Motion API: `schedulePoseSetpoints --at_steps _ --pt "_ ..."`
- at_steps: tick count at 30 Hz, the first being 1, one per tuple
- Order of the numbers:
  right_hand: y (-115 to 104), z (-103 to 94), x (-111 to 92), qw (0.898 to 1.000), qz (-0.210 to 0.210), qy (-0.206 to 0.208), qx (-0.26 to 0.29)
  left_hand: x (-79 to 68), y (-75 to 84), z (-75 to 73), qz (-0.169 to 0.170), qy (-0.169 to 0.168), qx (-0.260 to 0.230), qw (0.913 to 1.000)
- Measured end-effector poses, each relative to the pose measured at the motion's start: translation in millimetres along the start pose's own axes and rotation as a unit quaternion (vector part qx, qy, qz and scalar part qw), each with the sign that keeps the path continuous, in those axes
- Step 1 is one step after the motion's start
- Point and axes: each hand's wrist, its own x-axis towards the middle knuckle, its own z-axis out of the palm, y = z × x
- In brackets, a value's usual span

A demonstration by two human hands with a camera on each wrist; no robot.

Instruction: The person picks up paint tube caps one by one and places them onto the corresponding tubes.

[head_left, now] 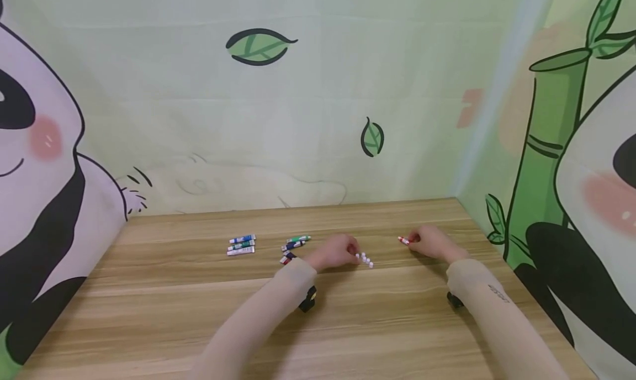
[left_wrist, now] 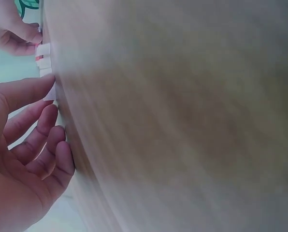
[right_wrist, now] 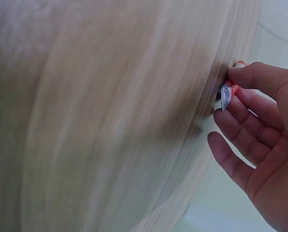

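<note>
Between the thumb and fingers of my right hand (head_left: 433, 243) is a small red-and-white paint tube (head_left: 403, 240). The right wrist view shows its flat silvery end (right_wrist: 225, 96) pointing toward the palm, close to the tabletop. My left hand (head_left: 338, 251) is at a short cluster of small white pieces (head_left: 366, 259), possibly caps. In the left wrist view, its thumb and forefinger pinch a white piece (left_wrist: 50, 94), while the other fingers curl loosely beside the wood. Other white pieces (left_wrist: 45, 63) stand just beyond the thumb.
Left of my left hand lie a green tube (head_left: 299, 238), a dark blue tube (head_left: 293, 246) and others partly hidden by the sleeve. Farther left, blue, green and white tubes (head_left: 240, 251) lie side by side. A panda-printed cloth (head_left: 318, 109) backs the wooden table (head_left: 199, 325).
</note>
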Motion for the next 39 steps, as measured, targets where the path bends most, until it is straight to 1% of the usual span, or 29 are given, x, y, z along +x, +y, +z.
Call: schedulePoseSetpoints --at_steps 5,11,15,18,22,25,29,31,32,36,39 --pt "-1 -1.4 1 1.0 0.006 -0.003 -0.002 1.6 3.5 0.6 0.017 0.014 0.026 0.9994" --pt "-2 -1.8 0 1.0 0.006 -0.003 -0.001 2.5 3.3 2.0 0.025 0.023 0.038 0.9987" --pt "-1 -0.5 0 1.0 0.003 -0.001 0.004 1.7 0.4 2.3 0.022 0.024 0.026 0.9991" --pt "0 0.7 1 1.0 0.0 0.003 0.005 0.4 -1.1 -0.2 0.021 0.025 0.006 0.9995" --pt "1 1.4 1 1.0 0.004 0.007 0.007 0.4 0.1 -7.8 0.022 0.029 -0.004 0.9993" --pt "2 0.3 1 1.0 0.011 0.006 0.019 1.7 0.1 -16.0 0.017 0.036 -0.011 0.9992" --pt "1 -4.6 2 0.999 0.006 0.007 0.04 3.5 -2.2 -28.7 0.012 0.049 -0.022 0.9985" --pt "0 -8.1 4 0.999 0.003 0.012 0.045 4.3 -3.1 -34.8 0.013 0.056 -0.018 0.9982" --pt "-1 -9.7 4 0.999 -0.005 0.017 0.042 4.6 -3.2 -37.7 0.014 0.06 -0.016 0.998" --pt "-5 -14.5 6 0.999 -0.015 0.025 0.029 4.5 -5.9 -46.5 0.018 0.07 -0.013 0.9973" --pt "-12 -17.3 6 0.999 -0.023 0.023 0.02 1.3 -8.5 -52.0 0.016 0.076 -0.034 0.9964"
